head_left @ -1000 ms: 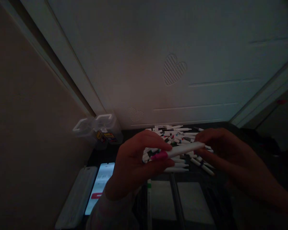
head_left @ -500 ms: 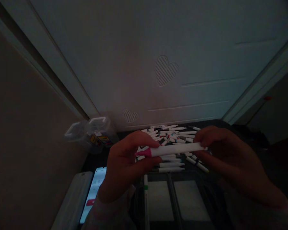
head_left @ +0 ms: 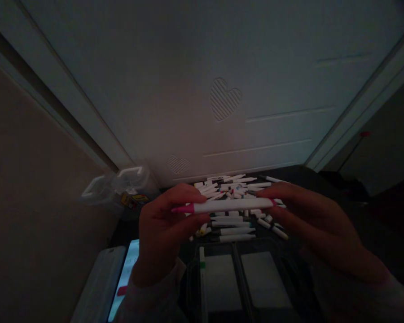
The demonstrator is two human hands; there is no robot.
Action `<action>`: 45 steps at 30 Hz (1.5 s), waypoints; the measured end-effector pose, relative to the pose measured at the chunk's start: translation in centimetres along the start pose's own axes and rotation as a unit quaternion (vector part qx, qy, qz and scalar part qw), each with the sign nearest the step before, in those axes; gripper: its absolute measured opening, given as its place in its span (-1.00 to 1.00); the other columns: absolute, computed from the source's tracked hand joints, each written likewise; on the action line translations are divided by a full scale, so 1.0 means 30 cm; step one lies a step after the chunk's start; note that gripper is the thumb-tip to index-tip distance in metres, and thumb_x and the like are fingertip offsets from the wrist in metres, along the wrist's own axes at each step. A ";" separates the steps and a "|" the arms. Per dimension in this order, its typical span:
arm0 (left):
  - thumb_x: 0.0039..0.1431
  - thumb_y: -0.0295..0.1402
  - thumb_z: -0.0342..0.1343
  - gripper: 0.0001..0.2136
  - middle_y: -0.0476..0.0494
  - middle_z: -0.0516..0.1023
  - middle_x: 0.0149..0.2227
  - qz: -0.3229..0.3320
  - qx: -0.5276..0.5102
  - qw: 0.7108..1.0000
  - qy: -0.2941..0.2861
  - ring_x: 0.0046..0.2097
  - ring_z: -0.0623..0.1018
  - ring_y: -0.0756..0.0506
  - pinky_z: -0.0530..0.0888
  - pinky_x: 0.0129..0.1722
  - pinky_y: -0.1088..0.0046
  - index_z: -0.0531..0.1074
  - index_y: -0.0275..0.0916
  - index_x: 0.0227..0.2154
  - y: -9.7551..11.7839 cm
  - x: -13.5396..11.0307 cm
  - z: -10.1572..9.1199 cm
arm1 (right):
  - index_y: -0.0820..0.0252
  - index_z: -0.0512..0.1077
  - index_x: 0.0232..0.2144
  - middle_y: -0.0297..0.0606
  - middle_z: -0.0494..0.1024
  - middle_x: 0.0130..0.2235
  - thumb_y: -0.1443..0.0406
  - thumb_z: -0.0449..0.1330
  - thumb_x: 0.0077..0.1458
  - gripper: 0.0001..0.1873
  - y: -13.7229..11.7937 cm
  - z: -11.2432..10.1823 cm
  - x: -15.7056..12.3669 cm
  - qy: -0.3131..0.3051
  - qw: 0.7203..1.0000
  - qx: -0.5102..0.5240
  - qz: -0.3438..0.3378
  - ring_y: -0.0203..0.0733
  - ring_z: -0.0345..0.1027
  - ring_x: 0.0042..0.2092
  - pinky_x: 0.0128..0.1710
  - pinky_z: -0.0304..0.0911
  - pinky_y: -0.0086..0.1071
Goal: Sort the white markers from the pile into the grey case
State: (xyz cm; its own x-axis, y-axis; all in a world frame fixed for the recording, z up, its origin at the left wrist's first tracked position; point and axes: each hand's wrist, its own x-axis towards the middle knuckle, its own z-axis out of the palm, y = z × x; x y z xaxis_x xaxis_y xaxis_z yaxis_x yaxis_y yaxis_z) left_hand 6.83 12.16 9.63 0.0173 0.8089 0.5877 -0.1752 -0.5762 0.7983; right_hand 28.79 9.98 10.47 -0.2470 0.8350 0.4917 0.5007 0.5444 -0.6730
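Two hands in head view, both w/ fingers curled around a pink-ended marker (head_left: 229, 206), held roughly level above the desk (head_left: 175, 181). L hand (head_left: 166, 226) pinches it nr the pink tapered end, thumb below; R hand (head_left: 314, 222) has fingertips at the other end, partly closed, but can't tell if gripping. Loose markers (head_left: 237, 231) lie behind/below; open case (head_left: 234, 260) nearer. Prob. light, stiff, smooth plastic, maybe slightly slippery; mid-barrel looks the best hold.

hands (head_left: 163, 226) (head_left: 318, 220): bare | left sleeve (head_left: 150, 296): pale, faintly pinkish | right sleeve (head_left: 366, 294): greyish, shadowed
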 end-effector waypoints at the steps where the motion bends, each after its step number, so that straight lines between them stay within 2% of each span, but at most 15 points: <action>1: -0.16 -0.42 0.26 -0.83 0.02 0.51 -0.42 0.001 0.000 1.000 0.001 -0.33 0.48 -0.01 0.44 -0.39 0.51 0.52 -0.10 -0.42 -0.001 0.000 -0.001 | -0.02 0.37 -0.19 -0.35 0.49 -0.25 0.29 0.09 0.07 -0.78 0.001 0.001 0.001 -0.006 1.000 -0.005 0.000 -0.26 0.38 -0.21 -0.30 0.30 -0.45; 4: -0.15 -0.43 0.26 -0.83 0.02 0.51 -0.42 0.001 0.002 1.000 -0.002 -0.33 0.48 0.00 0.44 -0.38 0.52 0.52 -0.09 -0.42 -0.003 0.002 -0.004 | 0.03 0.36 -0.20 -0.35 0.49 -0.25 0.30 0.07 0.09 -0.81 0.002 0.002 0.007 -0.024 1.000 -0.014 -0.006 -0.30 0.37 -0.22 -0.30 0.28 -0.48; 8: -0.14 -0.41 0.25 -0.84 0.00 0.50 -0.42 0.004 -0.005 1.000 -0.005 -0.32 0.47 -0.01 0.43 -0.35 0.49 0.51 -0.11 -0.41 -0.003 0.002 -0.006 | 0.12 0.33 -0.35 -0.37 0.44 -0.40 0.31 0.03 0.11 -0.92 -0.001 0.002 0.014 -0.049 0.998 -0.021 -0.021 -0.36 0.32 -0.38 -0.42 0.24 -0.52; 11: -0.12 -0.41 0.24 -0.84 0.00 0.50 -0.40 0.007 -0.008 1.000 -0.013 -0.30 0.46 0.00 0.43 -0.33 0.50 0.51 -0.11 -0.39 -0.003 0.001 -0.006 | 0.15 0.28 -0.39 -0.36 0.37 -0.45 0.31 -0.02 0.14 -0.89 -0.003 0.004 0.014 -0.064 0.997 -0.030 -0.027 -0.37 0.25 -0.44 -0.46 0.19 -0.52; 16: -0.12 -0.40 0.24 -0.85 0.01 0.50 -0.42 0.020 -0.010 1.000 -0.013 -0.30 0.46 0.01 0.42 -0.33 0.53 0.52 -0.10 -0.39 -0.006 0.002 -0.005 | 0.15 0.23 -0.41 -0.31 0.34 -0.44 0.31 -0.11 0.18 -0.83 -0.007 0.011 0.013 -0.084 0.996 -0.020 -0.039 -0.31 0.22 -0.41 -0.44 0.17 -0.46; 21: -0.11 -0.41 0.23 -0.85 0.02 0.51 -0.42 0.016 -0.017 1.000 -0.002 -0.31 0.47 0.01 0.43 -0.33 0.52 0.51 -0.10 -0.40 -0.003 0.002 0.001 | 0.14 0.22 -0.42 -0.31 0.32 -0.45 0.30 -0.11 0.17 -0.84 -0.008 0.011 0.013 -0.074 0.997 -0.008 -0.034 -0.30 0.20 -0.42 -0.45 0.16 -0.43; 28: -0.12 -0.39 0.23 -0.89 0.00 0.51 -0.41 -0.019 0.039 0.998 0.041 -0.36 0.49 0.00 0.46 -0.41 0.50 0.50 -0.13 -0.44 0.010 -0.009 0.015 | 0.12 0.22 -0.43 -0.32 0.29 -0.47 0.29 -0.10 0.17 -0.84 -0.004 0.009 0.007 -0.058 0.998 -0.012 -0.030 -0.30 0.18 -0.44 -0.48 0.14 -0.44; 35: -0.08 -0.39 0.20 -0.88 0.02 0.51 -0.42 -0.038 0.025 0.999 0.022 -0.39 0.48 0.01 0.44 -0.46 0.52 0.49 -0.10 -0.40 -0.001 -0.005 0.014 | 0.11 0.25 -0.43 -0.32 0.32 -0.47 0.27 -0.08 0.16 -0.84 -0.010 0.006 0.008 -0.043 0.999 -0.010 -0.020 -0.29 0.21 -0.45 -0.49 0.16 -0.43; 39: -0.11 -0.39 0.22 -0.88 0.04 0.51 -0.42 -0.020 0.014 0.999 0.041 -0.36 0.48 0.02 0.44 -0.40 0.53 0.50 -0.10 -0.43 -0.004 0.002 0.006 | 0.12 0.30 -0.40 -0.31 0.39 -0.45 0.26 -0.06 0.15 -0.83 -0.023 0.011 0.013 -0.066 0.998 0.008 0.008 -0.28 0.28 -0.41 -0.46 0.20 -0.45; 41: -0.11 -0.40 0.23 -0.88 0.03 0.51 -0.42 -0.017 0.023 0.999 0.027 -0.34 0.48 0.01 0.43 -0.38 0.53 0.50 -0.11 -0.43 0.001 0.004 0.003 | 0.11 0.33 -0.33 -0.30 0.44 -0.39 0.28 -0.03 0.14 -0.85 -0.028 0.014 0.017 -0.086 0.996 0.017 0.008 -0.27 0.32 -0.33 -0.39 0.23 -0.45; 45: -0.15 -0.43 0.25 -0.87 -0.01 0.51 -0.46 -0.040 0.089 0.993 -0.059 -0.38 0.48 -0.02 0.41 -0.43 0.51 0.51 -0.15 -0.45 0.021 0.005 0.016 | 0.12 0.35 -0.24 -0.32 0.47 -0.33 0.31 0.02 0.11 -0.84 -0.038 0.032 0.025 -0.143 0.989 0.024 -0.009 -0.30 0.33 -0.32 -0.35 0.23 -0.47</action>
State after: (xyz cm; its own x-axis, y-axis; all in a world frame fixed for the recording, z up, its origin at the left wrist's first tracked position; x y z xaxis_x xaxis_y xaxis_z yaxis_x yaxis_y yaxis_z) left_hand 7.21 11.86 10.29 0.1415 0.8398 0.5241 0.0090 -0.5305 0.8476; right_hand 27.24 10.06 11.06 -0.4834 0.8098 0.3325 0.4559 0.5572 -0.6940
